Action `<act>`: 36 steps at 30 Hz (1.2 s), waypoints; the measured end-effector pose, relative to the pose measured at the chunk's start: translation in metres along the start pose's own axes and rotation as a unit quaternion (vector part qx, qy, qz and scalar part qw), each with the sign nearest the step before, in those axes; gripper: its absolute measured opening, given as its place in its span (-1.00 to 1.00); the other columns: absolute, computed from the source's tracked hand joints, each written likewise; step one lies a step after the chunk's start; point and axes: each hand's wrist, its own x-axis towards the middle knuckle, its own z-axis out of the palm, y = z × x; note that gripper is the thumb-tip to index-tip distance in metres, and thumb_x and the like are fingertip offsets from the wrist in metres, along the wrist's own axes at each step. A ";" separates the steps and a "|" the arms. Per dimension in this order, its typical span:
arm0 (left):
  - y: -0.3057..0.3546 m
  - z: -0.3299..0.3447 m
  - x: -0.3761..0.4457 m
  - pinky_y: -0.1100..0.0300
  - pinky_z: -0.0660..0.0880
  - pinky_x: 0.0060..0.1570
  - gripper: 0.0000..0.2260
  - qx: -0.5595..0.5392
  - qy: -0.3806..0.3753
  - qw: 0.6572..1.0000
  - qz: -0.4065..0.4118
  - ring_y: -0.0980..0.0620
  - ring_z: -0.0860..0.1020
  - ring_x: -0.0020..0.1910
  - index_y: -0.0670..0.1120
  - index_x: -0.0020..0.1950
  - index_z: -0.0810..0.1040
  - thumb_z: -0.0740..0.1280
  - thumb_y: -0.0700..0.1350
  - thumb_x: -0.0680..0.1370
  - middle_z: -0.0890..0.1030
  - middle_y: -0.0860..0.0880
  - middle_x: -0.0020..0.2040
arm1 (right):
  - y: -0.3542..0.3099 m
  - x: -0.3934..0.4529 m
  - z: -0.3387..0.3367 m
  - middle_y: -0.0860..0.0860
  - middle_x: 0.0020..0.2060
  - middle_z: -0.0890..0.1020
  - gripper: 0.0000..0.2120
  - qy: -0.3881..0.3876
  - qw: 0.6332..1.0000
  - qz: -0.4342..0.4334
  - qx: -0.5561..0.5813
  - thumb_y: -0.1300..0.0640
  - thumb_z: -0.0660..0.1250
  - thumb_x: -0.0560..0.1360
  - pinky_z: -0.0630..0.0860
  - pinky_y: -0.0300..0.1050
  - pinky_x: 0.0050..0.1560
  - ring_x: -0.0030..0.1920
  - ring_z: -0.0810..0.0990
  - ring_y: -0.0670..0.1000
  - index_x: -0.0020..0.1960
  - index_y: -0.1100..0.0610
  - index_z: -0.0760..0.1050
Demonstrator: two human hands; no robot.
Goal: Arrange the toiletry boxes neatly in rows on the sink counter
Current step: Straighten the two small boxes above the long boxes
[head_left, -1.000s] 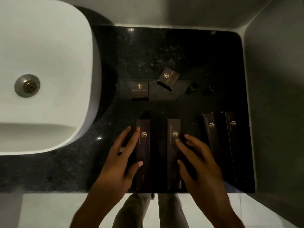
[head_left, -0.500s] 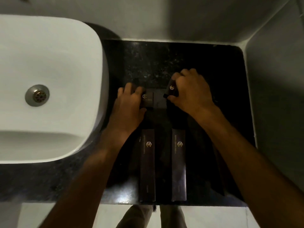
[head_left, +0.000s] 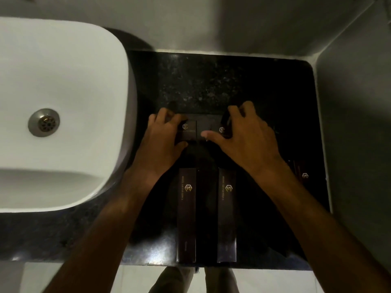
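Observation:
Two small dark square boxes with gold logos lie mid-counter. My left hand (head_left: 163, 134) grips the left small box (head_left: 188, 129) and my right hand (head_left: 246, 138) grips the right small box (head_left: 221, 129), thumb at its near edge. The two boxes sit side by side, almost touching. Nearer to me, two long dark boxes lie parallel, pointing away from me: the left long box (head_left: 186, 214) and the right long box (head_left: 226, 216). At the right, my right forearm mostly covers another long box (head_left: 303, 174); only its logo end shows.
The black speckled counter (head_left: 211, 81) is bounded by a white basin (head_left: 63, 102) with a metal drain on the left, a wall behind and a wall on the right. Its front edge runs just past the long boxes; my legs and pale floor show below.
Both hands left the long boxes and reached back to the two small boxes. The right small box, earlier tilted and farther back, now sits beside the left one.

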 end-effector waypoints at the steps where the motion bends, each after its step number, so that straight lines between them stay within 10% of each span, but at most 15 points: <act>1: -0.001 0.000 0.000 -0.03 0.48 0.18 -0.43 -0.002 -0.002 1.000 0.001 -0.14 0.39 0.21 -0.03 0.35 0.50 0.54 -0.15 0.36 0.43 -0.11 0.26 | 0.002 -0.004 -0.004 0.11 0.37 0.36 -0.16 0.010 1.000 -0.019 0.008 -0.47 0.27 0.36 0.56 0.07 0.04 0.24 0.49 0.13 0.43 0.07 0.34; 12: -0.002 0.000 0.002 0.00 0.48 0.17 -0.41 0.001 0.000 1.000 -0.002 -0.14 0.40 0.20 -0.01 0.34 0.51 0.57 -0.14 0.34 0.43 -0.10 0.27 | 0.010 0.005 -0.001 0.03 0.32 0.43 -0.28 -0.067 0.990 -0.124 -0.006 0.22 0.47 0.39 0.51 -0.03 0.17 0.30 0.40 0.06 0.48 0.01 0.30; 16: -0.002 0.000 0.002 0.00 0.48 0.18 -0.41 -0.001 -0.002 1.000 -0.001 -0.14 0.40 0.21 -0.01 0.34 0.51 0.57 -0.14 0.34 0.43 -0.10 0.27 | 0.008 -0.002 0.000 0.05 0.42 0.31 -0.01 -0.120 0.986 -0.100 0.051 0.09 0.54 0.37 0.50 0.04 0.25 0.37 0.37 0.08 0.61 0.00 0.01; 19: -0.001 0.000 0.002 0.00 0.49 0.18 -0.41 -0.003 -0.002 1.000 -0.004 -0.14 0.39 0.23 -0.01 0.35 0.50 0.57 -0.14 0.34 0.42 -0.09 0.28 | 0.003 -0.003 0.006 0.06 0.36 0.38 -0.15 -0.078 0.993 -0.054 0.066 -0.18 0.51 0.35 0.51 0.06 0.22 0.32 0.43 0.09 0.51 0.08 0.26; 25: -0.002 -0.001 0.003 0.05 0.43 0.21 -0.41 -0.012 -0.007 1.000 0.001 -0.12 0.39 0.22 0.00 0.34 0.51 0.57 -0.15 0.34 0.42 -0.09 0.27 | 0.004 0.005 0.009 0.03 0.19 0.49 -0.50 -0.029 0.995 -0.075 0.056 0.04 0.50 0.40 0.56 0.05 0.12 0.20 0.50 0.05 0.30 0.07 0.49; 36: 0.000 -0.002 0.004 0.08 0.41 0.24 -0.43 -0.031 -0.023 0.999 -0.007 -0.12 0.36 0.23 0.01 0.34 0.51 0.55 -0.17 0.35 0.40 -0.09 0.29 | 0.011 0.004 0.017 -0.01 0.19 0.48 -0.49 -0.021 0.990 -0.095 0.101 0.20 0.49 0.37 0.58 0.05 0.09 0.16 0.51 0.02 0.30 0.08 0.49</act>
